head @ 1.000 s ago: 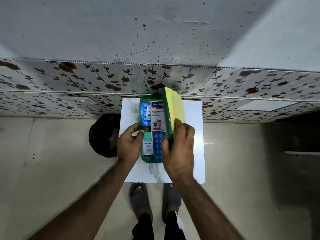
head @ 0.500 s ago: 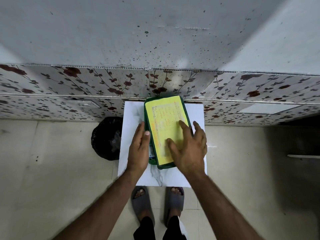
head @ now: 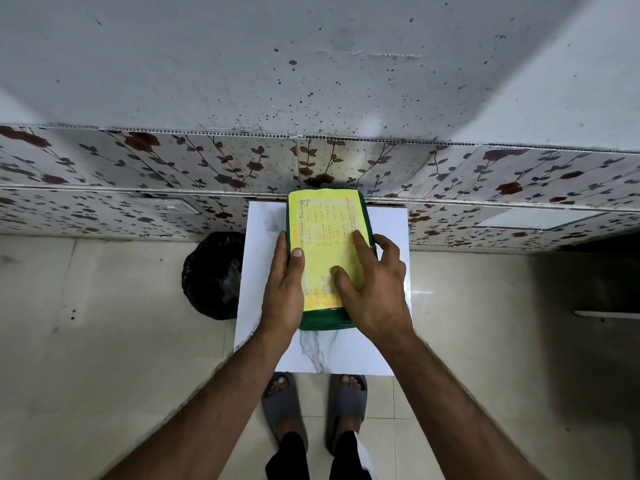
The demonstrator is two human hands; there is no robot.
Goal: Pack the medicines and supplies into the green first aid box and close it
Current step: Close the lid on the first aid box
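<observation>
I see the green first aid box (head: 327,322) lidded on a white table (head: 388,237); left hand (head: 284,289) and right hand (head: 375,292) press flat, fingers spread, gripping nothing.

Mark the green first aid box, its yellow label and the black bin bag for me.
green first aid box (head: 327,322): head view, near front edge.
yellow label (head: 325,220): head view, upper middle of the sheet.
black bin bag (head: 211,271): head view, its middle.
</observation>
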